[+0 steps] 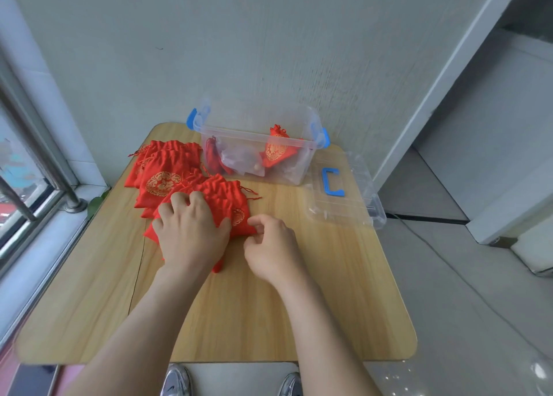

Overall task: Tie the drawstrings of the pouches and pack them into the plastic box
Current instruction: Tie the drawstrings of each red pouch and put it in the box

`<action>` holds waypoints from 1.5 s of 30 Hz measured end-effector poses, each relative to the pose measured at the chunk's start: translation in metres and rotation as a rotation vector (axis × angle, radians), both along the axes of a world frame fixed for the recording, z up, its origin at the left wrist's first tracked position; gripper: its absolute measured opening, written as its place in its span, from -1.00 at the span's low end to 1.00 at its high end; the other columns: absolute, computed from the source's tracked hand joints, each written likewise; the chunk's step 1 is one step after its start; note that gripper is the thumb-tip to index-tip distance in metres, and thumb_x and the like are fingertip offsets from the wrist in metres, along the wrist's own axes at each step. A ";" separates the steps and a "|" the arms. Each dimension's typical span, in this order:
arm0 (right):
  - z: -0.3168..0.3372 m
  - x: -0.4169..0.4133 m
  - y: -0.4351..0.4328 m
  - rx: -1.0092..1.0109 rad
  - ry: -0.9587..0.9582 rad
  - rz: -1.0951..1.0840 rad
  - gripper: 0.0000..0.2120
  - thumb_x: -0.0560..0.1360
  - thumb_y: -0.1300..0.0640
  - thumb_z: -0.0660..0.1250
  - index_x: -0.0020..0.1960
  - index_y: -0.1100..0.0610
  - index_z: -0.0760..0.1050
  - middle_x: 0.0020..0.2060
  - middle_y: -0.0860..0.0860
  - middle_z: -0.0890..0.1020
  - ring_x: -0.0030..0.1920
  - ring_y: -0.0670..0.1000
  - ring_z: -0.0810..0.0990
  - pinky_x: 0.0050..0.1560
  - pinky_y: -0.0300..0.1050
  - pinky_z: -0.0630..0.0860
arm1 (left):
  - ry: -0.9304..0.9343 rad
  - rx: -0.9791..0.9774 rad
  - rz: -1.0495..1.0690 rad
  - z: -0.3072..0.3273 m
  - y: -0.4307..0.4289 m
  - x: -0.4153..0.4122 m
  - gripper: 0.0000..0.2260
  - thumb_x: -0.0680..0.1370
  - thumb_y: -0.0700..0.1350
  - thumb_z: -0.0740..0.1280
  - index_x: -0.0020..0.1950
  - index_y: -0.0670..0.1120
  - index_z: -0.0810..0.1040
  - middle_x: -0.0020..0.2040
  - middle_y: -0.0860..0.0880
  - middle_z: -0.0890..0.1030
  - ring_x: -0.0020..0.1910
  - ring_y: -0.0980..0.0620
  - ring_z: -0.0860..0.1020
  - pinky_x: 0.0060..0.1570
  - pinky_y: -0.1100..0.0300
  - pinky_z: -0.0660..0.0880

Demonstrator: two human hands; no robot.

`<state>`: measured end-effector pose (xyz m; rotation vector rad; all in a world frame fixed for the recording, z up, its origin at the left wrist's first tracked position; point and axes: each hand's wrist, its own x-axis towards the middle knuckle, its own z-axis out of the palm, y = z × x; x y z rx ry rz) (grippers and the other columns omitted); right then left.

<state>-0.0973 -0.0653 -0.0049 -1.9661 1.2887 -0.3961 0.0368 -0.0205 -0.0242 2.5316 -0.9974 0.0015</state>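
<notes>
A light wooden table (299, 291) is seen against a pale wall (269, 51). The left hand (191, 231) is pressed flat, fingers spread, on the nearest red pouch (230, 204); its edge is pinched by the right hand (269, 246). More pouches (164, 171) are piled behind. Farther back, the clear plastic box (254, 153) is shown holding one tied pouch (276, 150), its lid (344, 192) set beside it.

A wooden table (299, 291) is set against a pale wall (269, 51). A window (21, 168) (metal-barred) is seen at the left, and a grey floor (478, 306) at the right.
</notes>
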 end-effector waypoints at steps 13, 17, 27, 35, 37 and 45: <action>-0.011 -0.004 0.006 -0.086 0.003 0.035 -0.57 0.64 0.16 0.29 0.50 0.00 0.45 0.33 0.02 0.55 0.37 0.03 0.49 0.38 -0.07 0.48 | 0.115 -0.254 -0.091 -0.002 0.007 0.008 -0.79 0.66 -0.09 0.34 0.20 -0.19 0.60 0.14 -0.20 0.54 0.10 -0.27 0.53 0.09 -0.11 0.46; -0.008 -0.009 0.003 -0.032 -0.215 -0.126 -0.75 0.63 0.05 0.33 0.30 0.00 0.60 0.10 -0.05 0.67 0.14 -0.03 0.63 0.09 -0.22 0.55 | 0.138 -0.469 -0.295 0.012 0.012 -0.009 -0.94 0.66 -0.14 0.32 0.05 -0.11 0.53 -0.06 0.00 0.59 -0.14 0.01 0.51 -0.10 0.09 0.40; 0.014 -0.042 0.001 0.229 -0.778 -0.358 -0.94 0.56 0.17 0.44 0.00 0.06 0.69 -0.13 -0.01 0.79 -0.04 0.03 0.77 -0.04 -0.05 0.70 | 0.681 -0.632 -0.347 0.030 0.016 -0.046 -0.86 0.59 -0.13 0.37 0.07 0.06 0.67 -0.15 0.10 0.71 -0.19 0.07 0.65 -0.07 -0.03 0.65; 0.009 -0.066 -0.007 0.171 -0.707 -0.294 -0.85 0.53 0.21 0.54 0.03 0.00 0.70 -0.08 -0.02 0.79 -0.01 -0.03 0.77 0.05 -0.08 0.69 | 0.665 -0.623 -0.325 0.026 0.019 -0.054 -0.84 0.67 -0.19 0.38 0.08 0.03 0.72 -0.18 0.08 0.75 -0.18 0.08 0.73 0.04 -0.04 0.69; 0.005 -0.068 -0.011 0.148 -0.688 -0.302 -0.87 0.52 0.18 0.56 0.02 0.01 0.71 -0.09 -0.02 0.79 -0.01 -0.02 0.77 0.09 -0.01 0.69 | 0.647 -0.656 -0.305 0.026 0.020 -0.055 -0.85 0.65 -0.21 0.42 0.11 0.01 0.74 -0.21 0.05 0.75 -0.18 0.08 0.74 0.04 -0.02 0.70; 0.007 -0.076 -0.015 0.101 -0.629 -0.296 -0.78 0.58 0.27 0.45 -0.03 -0.06 0.71 -0.18 -0.03 0.78 -0.17 -0.15 0.74 -0.03 -0.24 0.63 | 0.635 -0.741 -0.161 0.022 0.026 -0.056 -0.80 0.66 -0.29 0.38 0.07 -0.02 0.72 -0.19 0.04 0.75 -0.20 0.09 0.74 0.00 -0.01 0.70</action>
